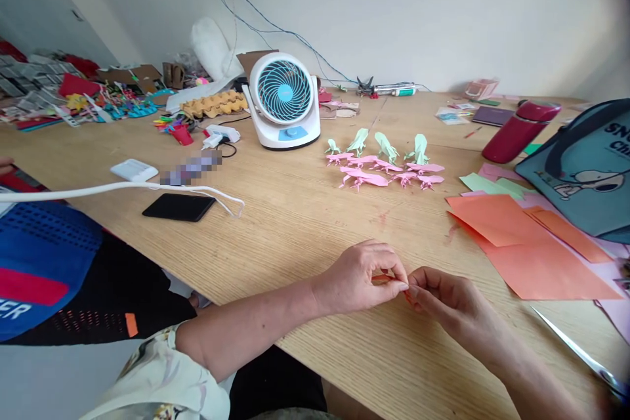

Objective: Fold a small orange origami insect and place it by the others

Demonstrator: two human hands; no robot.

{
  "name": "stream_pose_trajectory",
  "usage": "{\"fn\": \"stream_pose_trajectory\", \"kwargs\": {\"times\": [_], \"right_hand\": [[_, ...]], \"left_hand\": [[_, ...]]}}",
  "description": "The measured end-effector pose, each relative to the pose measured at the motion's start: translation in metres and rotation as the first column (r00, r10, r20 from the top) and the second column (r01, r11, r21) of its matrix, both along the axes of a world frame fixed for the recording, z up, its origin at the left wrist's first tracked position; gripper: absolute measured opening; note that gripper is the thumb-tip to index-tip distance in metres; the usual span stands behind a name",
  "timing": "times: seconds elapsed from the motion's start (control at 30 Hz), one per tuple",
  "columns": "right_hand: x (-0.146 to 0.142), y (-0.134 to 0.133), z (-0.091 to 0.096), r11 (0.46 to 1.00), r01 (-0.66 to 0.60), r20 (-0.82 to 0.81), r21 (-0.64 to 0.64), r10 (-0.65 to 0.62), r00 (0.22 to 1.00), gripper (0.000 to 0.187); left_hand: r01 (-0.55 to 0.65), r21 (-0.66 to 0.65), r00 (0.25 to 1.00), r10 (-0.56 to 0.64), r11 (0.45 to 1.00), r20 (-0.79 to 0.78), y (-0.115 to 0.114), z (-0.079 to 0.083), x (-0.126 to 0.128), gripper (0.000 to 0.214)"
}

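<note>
Both my hands meet above the wooden table, fingertips touching. My left hand (364,275) pinches a small folded piece of orange paper (382,278), most of it hidden behind the fingers. My right hand (450,302) has its thumb and fingers closed on the other end of that paper. Beyond the hands stand several folded pink paper figures (363,178) and, behind them, several pale green ones (384,147). To the right lie flat sheets of orange paper (551,262).
Scissors (581,351) lie at the right edge. A red flask (519,131) and a blue bag (581,170) stand beyond the paper. At the back is a small fan (284,98). A phone (178,207) and white cable (98,190) lie left. Another person (44,269) sits at the left.
</note>
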State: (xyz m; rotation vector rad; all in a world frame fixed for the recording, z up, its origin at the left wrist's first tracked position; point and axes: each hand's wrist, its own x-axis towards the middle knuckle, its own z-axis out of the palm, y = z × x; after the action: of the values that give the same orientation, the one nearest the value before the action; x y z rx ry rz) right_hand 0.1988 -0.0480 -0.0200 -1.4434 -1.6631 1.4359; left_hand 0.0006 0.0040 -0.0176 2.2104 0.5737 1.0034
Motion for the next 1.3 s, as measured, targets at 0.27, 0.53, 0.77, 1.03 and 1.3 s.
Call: {"fn": "stream_pose_trajectory", "kwargs": {"times": [0.27, 0.53, 0.77, 1.03, 1.3], "right_hand": [[0.003, 0.000, -0.001, 1.000, -0.017, 0.016, -0.021, 0.017, 1.000, 0.027], [0.000, 0.005, 0.007, 1.000, -0.016, -0.043, -0.024, 0.015, 0.999, 0.039], [0.000, 0.003, 0.013, 0.998, 0.003, -0.137, -0.060, -0.012, 0.990, 0.043], [0.001, 0.004, 0.018, 0.997, 0.030, -0.249, -0.075, -0.048, 0.967, 0.039], [0.000, 0.003, 0.019, 0.999, 0.017, -0.215, -0.027, -0.022, 0.976, 0.038]], "left_hand": [[0.032, 0.001, 0.995, -0.032, 0.999, -0.097, 0.001, 0.002, -0.002, 0.011], [0.021, 0.076, 0.996, -0.014, 0.997, -0.090, 0.004, 0.000, -0.001, 0.015], [-0.003, 0.017, 0.999, 0.003, 1.000, 0.041, 0.001, -0.001, 0.000, 0.012], [-0.023, -0.127, 0.997, 0.032, 0.992, 0.069, 0.000, 0.009, -0.002, 0.008], [-0.023, -0.140, 0.998, 0.032, 0.990, 0.061, -0.001, 0.014, -0.002, 0.005]]}}
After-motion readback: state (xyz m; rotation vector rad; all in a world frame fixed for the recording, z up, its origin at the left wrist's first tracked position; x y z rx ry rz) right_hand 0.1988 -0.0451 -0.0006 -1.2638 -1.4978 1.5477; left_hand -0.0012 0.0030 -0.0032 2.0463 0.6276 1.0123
